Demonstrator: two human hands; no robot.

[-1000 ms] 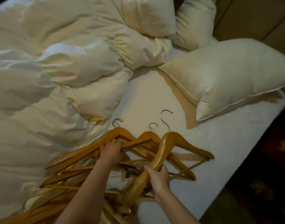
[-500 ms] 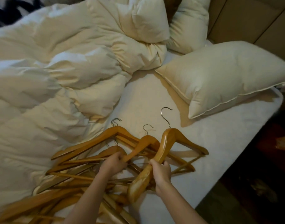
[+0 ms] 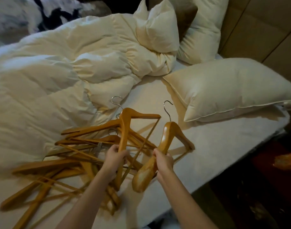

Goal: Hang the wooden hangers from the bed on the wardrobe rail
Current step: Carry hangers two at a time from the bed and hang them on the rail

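A person's two bare arms reach over a bed with a white sheet (image 3: 215, 146). The left hand (image 3: 115, 158) is closed around one arm of a slim honey-coloured wooden hanger (image 3: 125, 129), lifted with its metal hook pointing away. The right hand (image 3: 163, 160) grips a thicker glossy wooden hanger (image 3: 166, 139), also raised. A loose pile of wooden hangers (image 3: 58, 167) lies on the sheet to the left, beside a rumpled cream duvet (image 3: 58, 80). A cream pillow (image 3: 232, 90) rests further right.
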